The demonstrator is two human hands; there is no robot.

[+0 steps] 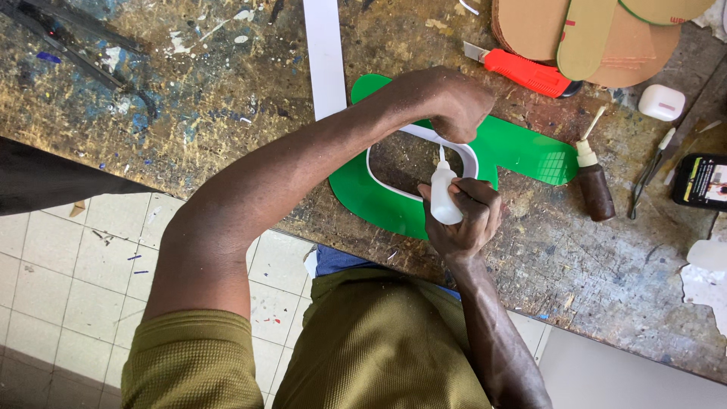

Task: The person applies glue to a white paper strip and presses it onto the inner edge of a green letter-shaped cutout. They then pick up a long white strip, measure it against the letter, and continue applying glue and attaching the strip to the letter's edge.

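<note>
White glue bottle (pixel 444 198) gripped nozzle-up in right hand (pixel 463 220), left hand (pixel 447 102) fisted, apparently pinching white strip (pixel 454 144) on green letter (pixel 522 151).

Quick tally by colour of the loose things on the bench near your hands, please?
Green: 1, the green letter panel
White: 3, squeeze bottle, white strip, small case
Red: 1, utility knife
Brown: 1, glue bottle
Total: 6

lit phone screen (pixel 702 182), table's right edge

Green letter sheet (pixel 522 148), white squeeze bottle (pixel 443 198), red knife (pixel 522 72).
</note>
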